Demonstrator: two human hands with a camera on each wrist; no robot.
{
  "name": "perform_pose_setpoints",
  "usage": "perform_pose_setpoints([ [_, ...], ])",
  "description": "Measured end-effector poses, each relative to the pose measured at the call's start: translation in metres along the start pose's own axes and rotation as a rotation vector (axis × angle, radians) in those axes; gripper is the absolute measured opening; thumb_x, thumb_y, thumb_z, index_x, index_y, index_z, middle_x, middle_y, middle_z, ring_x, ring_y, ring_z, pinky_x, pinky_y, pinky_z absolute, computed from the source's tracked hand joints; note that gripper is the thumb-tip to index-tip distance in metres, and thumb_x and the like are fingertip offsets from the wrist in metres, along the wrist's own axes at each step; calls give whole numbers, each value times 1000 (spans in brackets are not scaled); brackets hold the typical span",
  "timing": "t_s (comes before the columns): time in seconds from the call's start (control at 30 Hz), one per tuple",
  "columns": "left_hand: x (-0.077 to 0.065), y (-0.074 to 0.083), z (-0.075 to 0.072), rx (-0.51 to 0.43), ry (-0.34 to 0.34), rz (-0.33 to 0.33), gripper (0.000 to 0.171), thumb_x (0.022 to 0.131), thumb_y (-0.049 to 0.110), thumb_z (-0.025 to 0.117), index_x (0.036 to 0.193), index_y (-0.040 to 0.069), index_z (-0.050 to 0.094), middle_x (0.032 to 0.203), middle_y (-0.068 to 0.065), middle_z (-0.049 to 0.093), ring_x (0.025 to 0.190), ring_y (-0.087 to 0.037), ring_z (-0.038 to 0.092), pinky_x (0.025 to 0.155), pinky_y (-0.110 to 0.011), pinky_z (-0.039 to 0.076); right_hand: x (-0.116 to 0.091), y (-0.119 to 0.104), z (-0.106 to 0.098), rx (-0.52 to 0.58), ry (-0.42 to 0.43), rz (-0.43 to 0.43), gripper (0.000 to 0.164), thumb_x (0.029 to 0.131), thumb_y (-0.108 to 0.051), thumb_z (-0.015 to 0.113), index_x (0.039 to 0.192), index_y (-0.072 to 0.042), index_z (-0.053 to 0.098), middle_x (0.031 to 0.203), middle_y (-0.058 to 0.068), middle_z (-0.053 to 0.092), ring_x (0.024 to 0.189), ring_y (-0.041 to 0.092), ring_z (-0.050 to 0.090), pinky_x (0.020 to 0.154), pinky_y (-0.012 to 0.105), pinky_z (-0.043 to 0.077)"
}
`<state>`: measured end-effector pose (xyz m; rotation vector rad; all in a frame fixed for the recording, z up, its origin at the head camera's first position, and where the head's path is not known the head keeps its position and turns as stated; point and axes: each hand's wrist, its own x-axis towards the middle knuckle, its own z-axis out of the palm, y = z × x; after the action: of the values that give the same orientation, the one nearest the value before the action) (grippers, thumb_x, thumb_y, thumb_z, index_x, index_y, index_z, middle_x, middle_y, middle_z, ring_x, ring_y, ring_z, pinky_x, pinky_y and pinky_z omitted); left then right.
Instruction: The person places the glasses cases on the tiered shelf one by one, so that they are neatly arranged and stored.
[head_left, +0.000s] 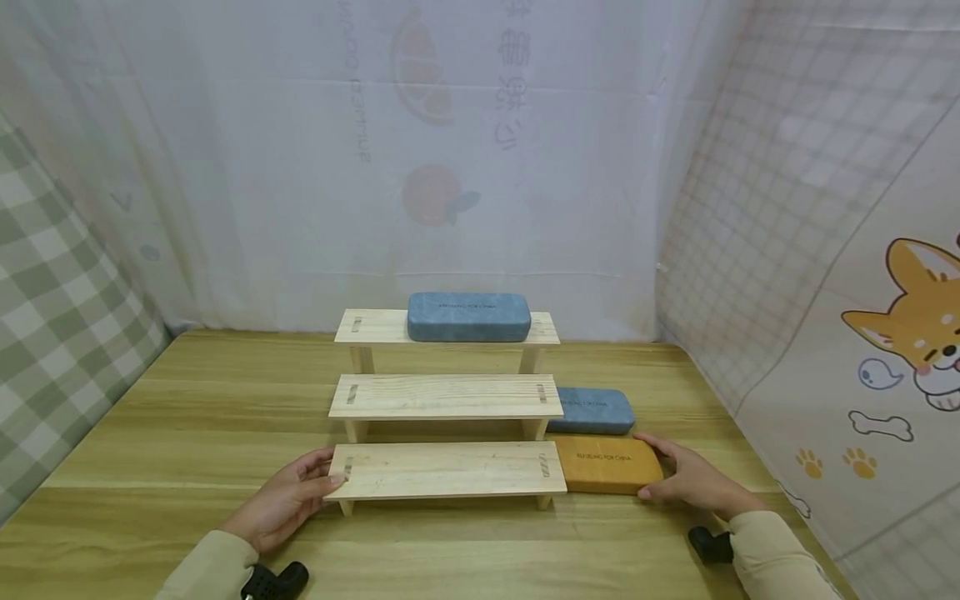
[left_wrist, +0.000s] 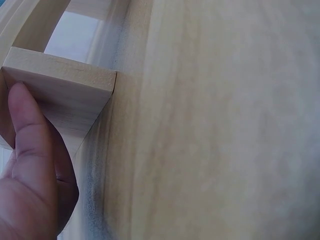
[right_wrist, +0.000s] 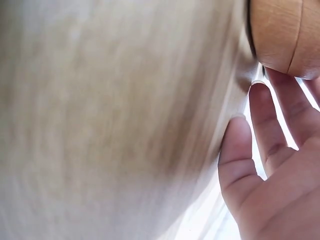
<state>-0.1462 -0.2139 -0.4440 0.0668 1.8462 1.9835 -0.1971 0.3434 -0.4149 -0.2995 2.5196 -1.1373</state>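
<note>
A stepped wooden stand (head_left: 446, 469) has three pale tiers. At the left end of its lowest tier, my left hand (head_left: 288, 500) pinches the board, the thumb on its edge. In the left wrist view, the thumb (left_wrist: 30, 130) lies against the wood of the stand (left_wrist: 60, 80). An orange glasses case (head_left: 609, 465) lies at the right end of that tier. My right hand (head_left: 693, 477) spans the case's outer end with fingers spread and fairly straight. In the right wrist view, fingertips reach the orange case (right_wrist: 277, 35), while the thumb (right_wrist: 237, 145) stands apart.
One blue glasses case (head_left: 468, 318) sits on the top tier. Another blue case (head_left: 592, 411) lies behind the orange one, its left part hidden by the middle tier. The wood-grain table (head_left: 187, 417) meets a white curtain (head_left: 285, 208) at the back and cloths on both sides.
</note>
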Motion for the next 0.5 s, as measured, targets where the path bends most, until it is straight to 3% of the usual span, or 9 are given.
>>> perform_pose_setpoints([
  [0.27,0,1,0,0,-3,1,77,98,11,54,147,-15,0,128,-15,44,103,-8,55,88,-24,48,0,1,-1,3,57,13,90,73,-17,84,145,5,35,135,32,44,118,41,50,82,32,48],
  [0.5,0,1,0,3,2,-4,78,98,12,54,147,-15,0,129,-16,44,103,-9,55,88,-24,48,-3,0,-2,10,65,24,88,75,-19,82,146,3,35,135,32,46,119,45,49,83,34,48],
])
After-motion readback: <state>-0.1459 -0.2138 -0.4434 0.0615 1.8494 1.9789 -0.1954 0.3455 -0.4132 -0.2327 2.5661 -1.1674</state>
